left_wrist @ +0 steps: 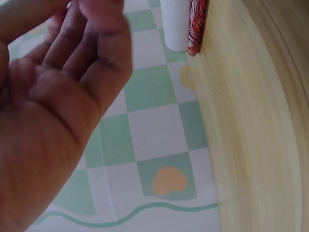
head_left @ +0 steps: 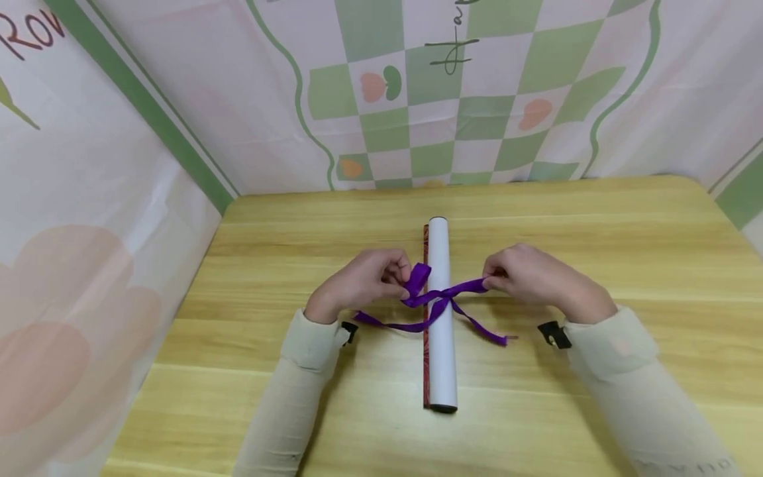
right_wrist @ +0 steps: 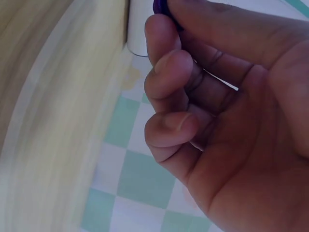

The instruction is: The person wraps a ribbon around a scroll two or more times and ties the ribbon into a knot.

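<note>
A purple ribbon (head_left: 465,287) is crossed over the middle of a white roll (head_left: 442,371) with dark ends. Along the roll's left side runs a narrow red patterned strip (head_left: 426,377). My left hand (head_left: 366,278) pinches the ribbon left of the roll, where it forms a small raised loop. On the other side, my right hand (head_left: 536,278) holds a stretch of ribbon between thumb and forefinger, drawn out from the crossing. Two loose ribbon tails spread below, one to each side. In the right wrist view, a bit of purple ribbon (right_wrist: 160,7) shows at the fingertips.
The roll lies lengthwise on a light wooden table (head_left: 238,397). Behind it hangs a cloth (head_left: 381,159) with green and white checks, and another printed cloth (head_left: 119,199) hangs along the left. Each sleeve cuff has a small black piece (head_left: 554,334) near it.
</note>
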`<action>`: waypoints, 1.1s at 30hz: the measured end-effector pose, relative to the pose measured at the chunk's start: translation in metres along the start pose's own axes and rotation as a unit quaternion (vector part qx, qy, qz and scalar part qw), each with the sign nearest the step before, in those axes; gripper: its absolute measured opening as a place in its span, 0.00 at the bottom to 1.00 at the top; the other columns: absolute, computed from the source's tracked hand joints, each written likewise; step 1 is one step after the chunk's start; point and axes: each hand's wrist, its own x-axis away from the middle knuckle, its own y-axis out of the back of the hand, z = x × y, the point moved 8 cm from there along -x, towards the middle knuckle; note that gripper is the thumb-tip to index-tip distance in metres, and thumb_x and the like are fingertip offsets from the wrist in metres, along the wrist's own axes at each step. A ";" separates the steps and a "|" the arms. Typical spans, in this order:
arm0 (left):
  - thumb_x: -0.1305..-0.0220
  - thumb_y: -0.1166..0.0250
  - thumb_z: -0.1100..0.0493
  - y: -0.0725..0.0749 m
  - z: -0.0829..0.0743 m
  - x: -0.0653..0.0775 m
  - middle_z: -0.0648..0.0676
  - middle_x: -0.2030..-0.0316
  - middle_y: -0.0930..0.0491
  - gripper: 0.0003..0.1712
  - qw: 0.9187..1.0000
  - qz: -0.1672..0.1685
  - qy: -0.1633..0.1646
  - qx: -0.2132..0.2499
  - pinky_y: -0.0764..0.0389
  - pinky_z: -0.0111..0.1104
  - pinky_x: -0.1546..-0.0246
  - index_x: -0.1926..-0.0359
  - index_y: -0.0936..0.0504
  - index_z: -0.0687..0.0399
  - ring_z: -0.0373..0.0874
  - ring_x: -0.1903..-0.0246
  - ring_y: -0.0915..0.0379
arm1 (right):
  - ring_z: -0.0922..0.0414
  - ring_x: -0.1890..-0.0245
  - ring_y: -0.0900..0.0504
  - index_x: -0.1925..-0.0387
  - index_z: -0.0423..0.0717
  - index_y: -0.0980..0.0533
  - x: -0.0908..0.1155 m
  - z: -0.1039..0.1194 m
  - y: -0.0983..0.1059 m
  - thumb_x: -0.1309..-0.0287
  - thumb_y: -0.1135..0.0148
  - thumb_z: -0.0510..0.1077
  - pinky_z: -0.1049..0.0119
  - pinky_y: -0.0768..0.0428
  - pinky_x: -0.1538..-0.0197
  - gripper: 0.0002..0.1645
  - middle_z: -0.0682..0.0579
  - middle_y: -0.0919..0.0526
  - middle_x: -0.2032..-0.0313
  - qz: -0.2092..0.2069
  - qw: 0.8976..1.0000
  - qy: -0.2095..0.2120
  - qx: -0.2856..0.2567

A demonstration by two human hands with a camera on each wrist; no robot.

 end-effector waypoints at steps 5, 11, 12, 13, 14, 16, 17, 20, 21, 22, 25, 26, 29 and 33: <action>0.33 0.30 0.72 -0.003 0.009 0.001 0.56 0.62 0.15 0.11 0.999 0.034 0.012 -0.012 0.14 0.31 0.54 0.59 0.24 0.59 0.43 0.58 0.15 | 0.60 0.74 0.28 0.67 0.47 0.14 -0.002 -0.006 -0.004 0.29 0.34 0.42 0.65 0.28 0.69 0.09 0.55 0.16 0.73 0.015 1.000 -0.006 -0.004; 0.33 0.29 0.70 -0.008 0.015 -0.001 0.53 0.65 0.15 0.10 0.997 0.067 0.036 -0.022 0.18 0.29 0.59 0.60 0.23 0.57 0.40 0.62 0.18 | 0.59 0.73 0.28 0.70 0.47 0.16 -0.003 -0.013 -0.007 0.30 0.33 0.41 0.64 0.28 0.66 0.09 0.56 0.19 0.74 0.019 1.000 -0.007 -0.001; 0.33 0.29 0.70 -0.009 0.015 0.000 0.53 0.65 0.15 0.10 0.996 0.072 0.039 -0.024 0.19 0.28 0.60 0.60 0.23 0.57 0.39 0.63 0.19 | 0.59 0.72 0.28 0.70 0.47 0.16 -0.004 -0.014 -0.007 0.30 0.34 0.41 0.64 0.27 0.65 0.10 0.56 0.19 0.74 0.020 1.000 -0.008 0.001; 0.33 0.29 0.70 -0.010 0.015 0.000 0.53 0.65 0.15 0.10 0.996 0.077 0.041 -0.024 0.19 0.28 0.61 0.60 0.23 0.57 0.39 0.64 0.20 | 0.59 0.72 0.27 0.70 0.46 0.16 -0.004 -0.015 -0.008 0.30 0.34 0.40 0.63 0.27 0.65 0.10 0.56 0.18 0.74 0.021 1.000 -0.010 0.002; 0.33 0.29 0.70 -0.010 0.016 0.000 0.53 0.65 0.16 0.10 0.996 0.081 0.042 -0.024 0.20 0.28 0.61 0.60 0.23 0.57 0.38 0.64 0.21 | 0.58 0.72 0.27 0.69 0.46 0.16 -0.004 -0.017 -0.008 0.30 0.34 0.40 0.63 0.27 0.65 0.09 0.56 0.18 0.73 0.023 1.000 -0.015 0.002; 0.34 0.29 0.70 -0.011 0.016 0.001 0.52 0.65 0.16 0.11 0.995 0.087 0.042 -0.024 0.20 0.27 0.61 0.60 0.23 0.58 0.38 0.65 0.21 | 0.58 0.72 0.27 0.68 0.45 0.15 -0.004 -0.020 -0.010 0.29 0.34 0.40 0.62 0.26 0.65 0.09 0.55 0.17 0.72 0.027 0.999 -0.024 0.002; 0.34 0.28 0.71 -0.011 0.016 0.001 0.52 0.65 0.17 0.11 0.995 0.088 0.043 -0.024 0.21 0.27 0.61 0.60 0.23 0.58 0.37 0.64 0.21 | 0.57 0.72 0.27 0.68 0.45 0.15 -0.004 -0.021 -0.010 0.29 0.34 0.39 0.62 0.26 0.65 0.09 0.54 0.17 0.72 0.028 0.999 -0.028 0.002; 0.35 0.28 0.71 -0.011 0.017 0.001 0.51 0.65 0.18 0.12 0.995 0.090 0.045 -0.023 0.21 0.26 0.61 0.60 0.24 0.58 0.37 0.64 0.23 | 0.57 0.71 0.26 0.68 0.44 0.15 -0.005 -0.024 -0.012 0.29 0.35 0.39 0.62 0.26 0.65 0.09 0.54 0.16 0.71 0.030 0.999 -0.040 0.002; 0.35 0.28 0.71 -0.011 0.017 0.001 0.51 0.65 0.18 0.12 0.995 0.091 0.046 -0.022 0.21 0.26 0.61 0.61 0.24 0.58 0.37 0.65 0.23 | 0.57 0.71 0.26 0.68 0.44 0.14 -0.005 -0.024 -0.012 0.29 0.35 0.39 0.62 0.25 0.64 0.09 0.54 0.16 0.71 0.029 0.999 -0.041 0.002; 0.35 0.28 0.71 -0.012 0.017 0.001 0.51 0.65 0.18 0.12 0.994 0.092 0.048 -0.020 0.22 0.26 0.61 0.61 0.24 0.57 0.37 0.65 0.24 | 0.57 0.71 0.26 0.68 0.44 0.15 -0.005 -0.024 -0.013 0.29 0.35 0.39 0.62 0.25 0.64 0.09 0.54 0.16 0.71 0.029 0.999 -0.041 0.003; 0.34 0.28 0.71 -0.013 0.017 0.002 0.50 0.66 0.19 0.12 0.994 0.099 0.054 -0.013 0.23 0.26 0.63 0.61 0.24 0.57 0.38 0.65 0.25 | 0.57 0.72 0.26 0.70 0.44 0.16 -0.005 -0.024 -0.014 0.29 0.35 0.39 0.62 0.26 0.64 0.10 0.54 0.17 0.72 0.029 0.999 -0.045 0.007; 0.34 0.29 0.71 -0.013 0.017 0.002 0.50 0.67 0.19 0.12 0.993 0.103 0.057 -0.010 0.23 0.27 0.63 0.62 0.24 0.57 0.38 0.66 0.25 | 0.57 0.72 0.27 0.71 0.44 0.16 -0.005 -0.024 -0.014 0.29 0.35 0.39 0.62 0.26 0.65 0.11 0.54 0.18 0.73 0.029 0.998 -0.047 0.008; 0.34 0.29 0.71 -0.015 0.017 0.002 0.50 0.68 0.19 0.12 0.991 0.114 0.062 -0.005 0.25 0.27 0.65 0.62 0.25 0.56 0.38 0.67 0.26 | 0.57 0.73 0.27 0.71 0.44 0.16 -0.005 -0.024 -0.015 0.30 0.36 0.39 0.63 0.27 0.66 0.11 0.54 0.19 0.74 0.032 0.998 -0.054 0.008; 0.34 0.29 0.71 -0.017 0.017 0.003 0.49 0.69 0.19 0.12 0.991 0.120 0.063 -0.006 0.25 0.26 0.66 0.61 0.25 0.56 0.38 0.68 0.27 | 0.56 0.72 0.26 0.70 0.44 0.14 -0.004 -0.025 -0.017 0.31 0.37 0.38 0.62 0.25 0.65 0.10 0.53 0.18 0.73 0.035 0.997 -0.064 0.009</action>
